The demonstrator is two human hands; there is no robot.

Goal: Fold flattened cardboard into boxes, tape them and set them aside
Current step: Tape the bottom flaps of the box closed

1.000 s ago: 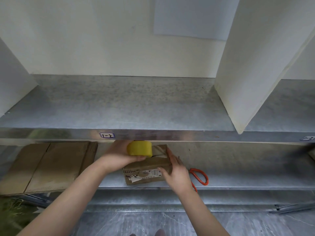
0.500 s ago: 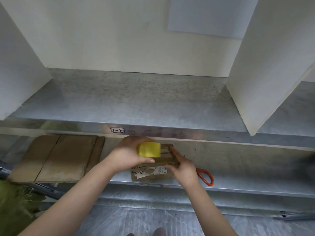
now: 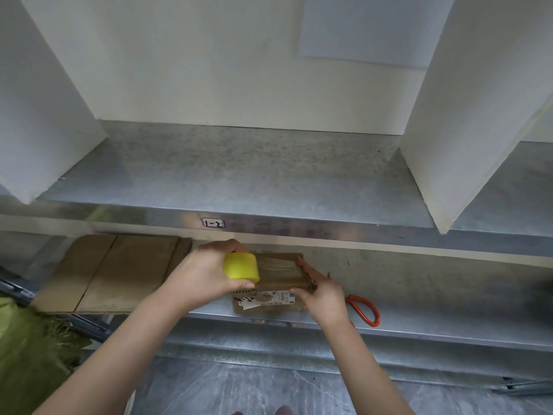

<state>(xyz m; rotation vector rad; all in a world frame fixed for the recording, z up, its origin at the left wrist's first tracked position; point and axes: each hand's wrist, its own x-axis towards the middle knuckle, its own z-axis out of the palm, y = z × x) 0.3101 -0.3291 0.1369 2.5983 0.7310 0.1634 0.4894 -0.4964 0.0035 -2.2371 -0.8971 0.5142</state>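
Your hands hold tape (image 3: 241,265) and box (image 3: 281,272) on the lower shelf (image 3: 434,298).
Your left hand (image 3: 203,274) grips the yellow tape roll, fingers and thumb curled round it, at the box's top left. Your right hand (image 3: 321,295) presses straight fingers along the box's right end, thumb on its near face. Flat cardboard (image 3: 113,271) lies to the left, orange scissors (image 3: 363,310) just right of your right hand.
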